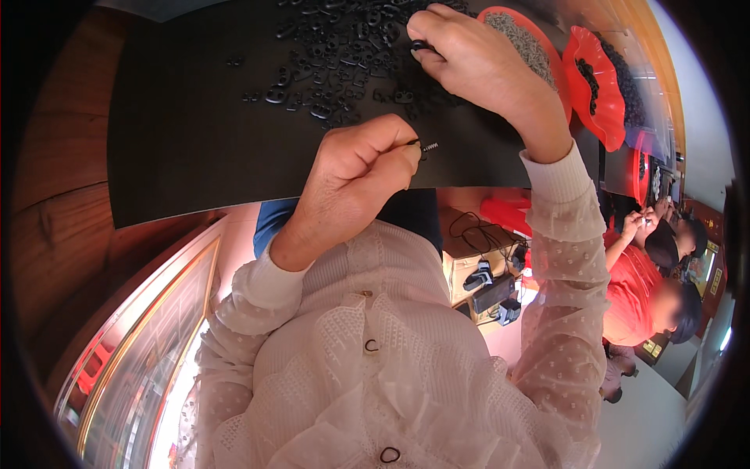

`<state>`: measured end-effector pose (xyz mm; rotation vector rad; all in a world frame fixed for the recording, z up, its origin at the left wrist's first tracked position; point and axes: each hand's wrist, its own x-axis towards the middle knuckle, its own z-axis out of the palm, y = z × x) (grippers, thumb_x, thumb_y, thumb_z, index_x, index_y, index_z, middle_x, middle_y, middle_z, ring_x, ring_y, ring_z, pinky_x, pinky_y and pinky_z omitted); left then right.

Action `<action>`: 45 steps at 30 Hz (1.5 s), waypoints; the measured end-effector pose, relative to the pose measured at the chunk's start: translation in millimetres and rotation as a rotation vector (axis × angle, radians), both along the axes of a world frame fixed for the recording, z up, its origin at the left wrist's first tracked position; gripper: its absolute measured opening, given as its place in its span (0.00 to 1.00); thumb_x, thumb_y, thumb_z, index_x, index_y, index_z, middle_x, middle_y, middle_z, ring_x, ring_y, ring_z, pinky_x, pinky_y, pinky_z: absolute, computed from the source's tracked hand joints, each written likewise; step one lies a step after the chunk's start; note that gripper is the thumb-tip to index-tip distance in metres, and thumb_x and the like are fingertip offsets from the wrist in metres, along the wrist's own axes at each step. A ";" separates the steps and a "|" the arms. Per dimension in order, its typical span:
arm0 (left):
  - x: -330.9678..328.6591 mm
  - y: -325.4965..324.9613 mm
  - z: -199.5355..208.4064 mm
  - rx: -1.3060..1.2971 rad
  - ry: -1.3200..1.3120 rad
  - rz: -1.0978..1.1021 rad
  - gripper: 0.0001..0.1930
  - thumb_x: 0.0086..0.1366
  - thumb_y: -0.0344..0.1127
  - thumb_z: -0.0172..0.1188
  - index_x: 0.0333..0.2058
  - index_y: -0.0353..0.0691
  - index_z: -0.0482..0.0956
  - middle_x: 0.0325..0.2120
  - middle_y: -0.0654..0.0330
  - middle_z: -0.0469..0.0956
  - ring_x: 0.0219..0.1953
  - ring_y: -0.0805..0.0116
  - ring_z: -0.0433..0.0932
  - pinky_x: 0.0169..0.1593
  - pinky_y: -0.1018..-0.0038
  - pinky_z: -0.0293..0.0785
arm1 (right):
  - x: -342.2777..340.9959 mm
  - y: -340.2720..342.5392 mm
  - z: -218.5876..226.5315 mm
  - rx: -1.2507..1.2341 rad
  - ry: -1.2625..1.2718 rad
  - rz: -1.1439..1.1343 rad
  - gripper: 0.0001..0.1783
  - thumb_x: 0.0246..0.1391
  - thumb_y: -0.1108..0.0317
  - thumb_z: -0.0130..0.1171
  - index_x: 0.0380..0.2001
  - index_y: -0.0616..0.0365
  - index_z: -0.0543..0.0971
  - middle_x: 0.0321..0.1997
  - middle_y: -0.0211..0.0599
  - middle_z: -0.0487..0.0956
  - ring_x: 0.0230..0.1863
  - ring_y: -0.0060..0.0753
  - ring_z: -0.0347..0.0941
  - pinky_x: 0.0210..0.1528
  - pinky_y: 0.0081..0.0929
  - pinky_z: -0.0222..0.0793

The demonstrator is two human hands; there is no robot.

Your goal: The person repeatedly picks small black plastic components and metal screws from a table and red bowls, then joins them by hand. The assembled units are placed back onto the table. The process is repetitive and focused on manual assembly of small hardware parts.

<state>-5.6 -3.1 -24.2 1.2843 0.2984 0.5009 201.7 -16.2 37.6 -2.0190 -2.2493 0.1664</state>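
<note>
Near the front edge of the black work mat (180,148), my left hand (351,176) is closed in a pinch. Thumb and forefinger grip a small black plastic piece (422,147), mostly hidden by the fingers, with a thin metal spring (433,146) sticking out to the right. Farther off and to the right, my right hand (480,59) pinches a black plastic cord-lock part (422,45). Beside and beyond the hands spreads a loose heap of black cord-lock parts (355,55), several showing two round holes. The hands are apart from each other.
A red bowl (558,59) full of small grey metal springs stands right of my right hand, partly behind it. Next to it is a wavy red dish (582,102) holding black parts. At far right a person in red (637,301) works; cables and chargers (488,281) lie lower down.
</note>
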 end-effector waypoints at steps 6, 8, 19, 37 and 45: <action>0.1 0.9 0.4 0.007 0.005 -0.006 0.06 0.65 0.24 0.47 0.28 0.35 0.72 0.20 0.66 0.71 0.23 0.83 0.65 0.28 0.82 0.63 | 2.5 0.2 -5.7 0.135 0.106 -0.006 0.05 0.50 0.74 0.56 0.30 0.64 0.73 0.33 0.51 0.75 0.35 0.57 0.74 0.37 0.43 0.70; 1.3 -0.1 0.5 -0.005 0.000 0.007 0.06 0.65 0.25 0.47 0.28 0.35 0.72 0.21 0.66 0.72 0.23 0.84 0.64 0.28 0.82 0.63 | 4.5 2.1 -5.5 0.209 0.198 -0.024 0.04 0.51 0.74 0.56 0.29 0.64 0.74 0.30 0.51 0.76 0.34 0.56 0.74 0.36 0.43 0.70; 5.0 -1.3 6.6 -0.089 0.010 0.051 0.04 0.63 0.24 0.51 0.28 0.32 0.72 0.20 0.67 0.71 0.23 0.82 0.67 0.28 0.82 0.65 | -14.5 -4.9 6.4 0.063 0.632 -0.270 0.06 0.53 0.72 0.57 0.27 0.64 0.73 0.27 0.51 0.76 0.30 0.55 0.74 0.33 0.40 0.69; 2.2 -3.2 0.3 -0.144 -0.067 0.092 0.07 0.67 0.30 0.53 0.33 0.34 0.77 0.22 0.67 0.74 0.25 0.84 0.67 0.28 0.86 0.62 | -38.6 -69.6 -0.6 -0.211 1.237 -0.440 0.14 0.60 0.61 0.56 0.27 0.60 0.77 0.16 0.20 0.67 0.17 0.08 0.55 0.18 0.14 0.46; 2.7 -2.2 7.3 -0.193 0.053 0.098 0.06 0.63 0.27 0.51 0.28 0.34 0.77 0.19 0.66 0.73 0.23 0.83 0.67 0.27 0.84 0.62 | -35.9 -72.4 1.2 -0.206 1.290 -0.442 0.16 0.60 0.60 0.55 0.22 0.58 0.74 0.15 0.18 0.64 0.17 0.08 0.51 0.18 0.15 0.42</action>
